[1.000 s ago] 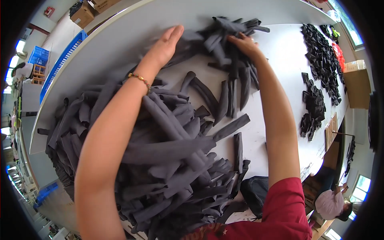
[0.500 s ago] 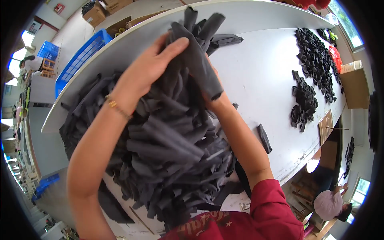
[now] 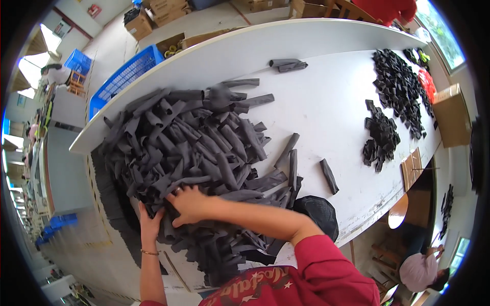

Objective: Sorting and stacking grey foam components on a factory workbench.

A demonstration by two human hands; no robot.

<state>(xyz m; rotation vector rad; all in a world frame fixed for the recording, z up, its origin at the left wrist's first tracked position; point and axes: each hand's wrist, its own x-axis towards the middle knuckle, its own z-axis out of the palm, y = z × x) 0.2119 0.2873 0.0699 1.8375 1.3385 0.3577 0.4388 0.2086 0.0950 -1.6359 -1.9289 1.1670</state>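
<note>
A long white table (image 3: 337, 92) fills the middle of the view; on its left half lies the big heap of dark grey fabric tubes (image 3: 204, 137), which spreads from the raised far edge to near the person's red shirt; in the middle of this heap, many tubes have the long axis sloping from upper left to lower right, while at its far side some lie almost sideways, with their ends pointing right; a black heap (image 3: 400, 86) lies on the right part of the table, and a smaller black heap (image 3: 381, 135) is just beside it.

The right hand (image 3: 191, 204) reaches across to the left and rests on the heap's near left part, thumb and fingers spread apart; the left hand (image 3: 151, 222) is close beside it, fingers pointing away from the body, at the heap's edge; the fingertips are partly hidden, so I cannot tell if either hand grips a tube; one loose tube (image 3: 329, 176) lies apart on the right, its long axis steep, its far end leaning left.
</note>
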